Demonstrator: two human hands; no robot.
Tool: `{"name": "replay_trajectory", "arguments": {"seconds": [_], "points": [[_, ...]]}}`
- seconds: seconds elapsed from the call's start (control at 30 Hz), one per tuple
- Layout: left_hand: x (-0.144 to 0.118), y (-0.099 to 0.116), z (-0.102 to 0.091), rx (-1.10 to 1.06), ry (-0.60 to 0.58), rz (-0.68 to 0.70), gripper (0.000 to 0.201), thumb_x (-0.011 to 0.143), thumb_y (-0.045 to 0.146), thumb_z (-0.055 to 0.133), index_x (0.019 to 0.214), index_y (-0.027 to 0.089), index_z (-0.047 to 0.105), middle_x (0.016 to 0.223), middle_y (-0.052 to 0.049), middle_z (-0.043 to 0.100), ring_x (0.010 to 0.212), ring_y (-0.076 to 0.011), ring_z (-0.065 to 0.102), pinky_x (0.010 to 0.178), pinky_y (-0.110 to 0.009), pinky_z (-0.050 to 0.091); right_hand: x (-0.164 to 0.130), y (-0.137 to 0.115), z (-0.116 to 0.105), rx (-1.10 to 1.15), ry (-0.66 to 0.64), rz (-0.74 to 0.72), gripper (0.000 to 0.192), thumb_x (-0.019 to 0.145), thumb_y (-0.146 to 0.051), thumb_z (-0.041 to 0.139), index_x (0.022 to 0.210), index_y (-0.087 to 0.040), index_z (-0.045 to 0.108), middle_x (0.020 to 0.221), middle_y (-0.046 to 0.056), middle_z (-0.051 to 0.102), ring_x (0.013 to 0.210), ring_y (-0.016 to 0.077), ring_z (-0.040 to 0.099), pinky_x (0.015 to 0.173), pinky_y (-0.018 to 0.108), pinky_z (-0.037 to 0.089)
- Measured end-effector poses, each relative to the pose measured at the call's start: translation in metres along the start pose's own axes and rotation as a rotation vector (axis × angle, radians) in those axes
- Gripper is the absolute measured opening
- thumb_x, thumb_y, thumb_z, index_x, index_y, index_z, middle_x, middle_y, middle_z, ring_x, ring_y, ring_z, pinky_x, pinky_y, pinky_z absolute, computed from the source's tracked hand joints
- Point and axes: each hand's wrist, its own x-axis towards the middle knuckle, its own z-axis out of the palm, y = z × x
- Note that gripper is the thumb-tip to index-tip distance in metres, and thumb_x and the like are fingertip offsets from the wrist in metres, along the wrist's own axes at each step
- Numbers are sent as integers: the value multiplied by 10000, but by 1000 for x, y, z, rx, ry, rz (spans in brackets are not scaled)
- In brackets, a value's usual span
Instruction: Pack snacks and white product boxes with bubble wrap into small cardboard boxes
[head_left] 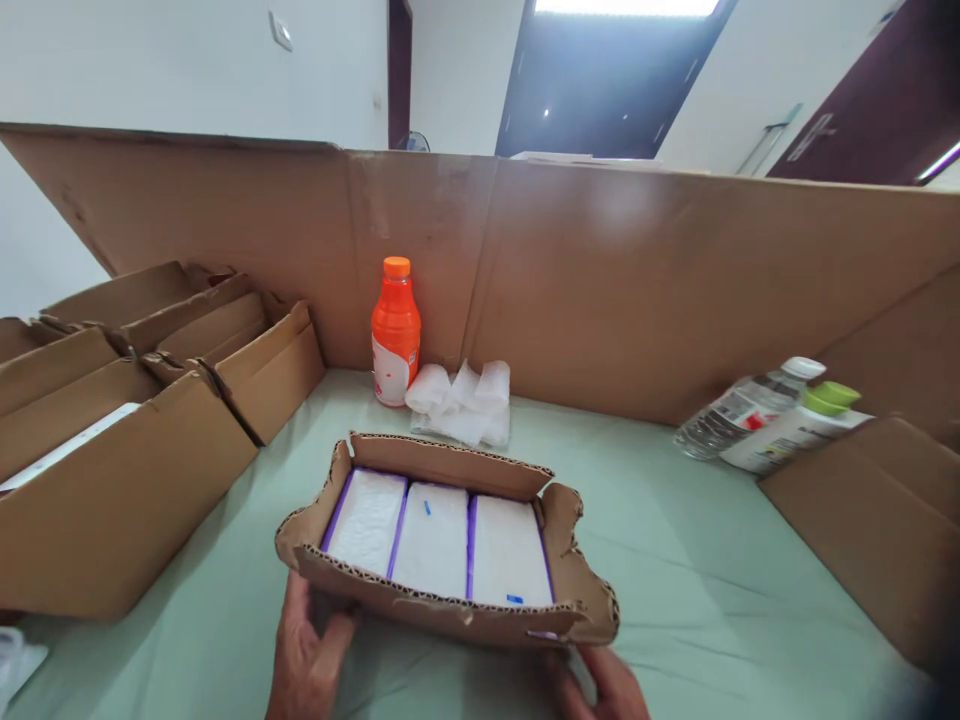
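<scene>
Low in the frame, the left hand grips the near wall of a shallow brown cardboard tray holding three white packs; the right hand holds its lower right corner; an orange plastic bottle stands behind.

A: How many white packs are in the small cardboard tray?

B: I count three, side by side. There is one tray only.

A: And bottles?

B: Three bottles: one orange bottle standing, and two lying at the right, a clear bottle and a white bottle with green cap.

A: Boxes?

B: Several open cardboard boxes at the left; I cannot count them exactly. Also one heap of white cloth, and two hands, the left hand and the right hand.
</scene>
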Motion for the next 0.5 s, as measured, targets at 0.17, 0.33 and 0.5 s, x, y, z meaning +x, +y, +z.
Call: {"name": "replay_trajectory", "arguments": {"seconds": [0.17,0.33,0.5], "points": [[-1,-11,0,17,22,-66,780,714,442,703,1412,178,475,1236,-137,647,1240,-340,570,1100,-442,432,117,0,-33,-67,169,-66,329,905,-397,505,1148,-265,683,1239,89,700,1139,306,657,980,469,540],[-1,-29,-2,50,35,-80,786,735,512,673,1422,190,469,1275,-149,628,1226,-358,577,1112,-480,414,250,-8,-9,-239,177,-128,556,795,-353,590,1331,-204,570,1470,142,512,1337,352,475,1067,552,400],[2,-36,-5,78,33,-56,774,717,510,676,1397,191,489,1229,-143,651,1167,-358,618,1043,-459,474,316,-1,12,-78,274,67,366,735,-279,616,1087,-208,685,1220,118,670,1094,304,596,975,458,424]]}}
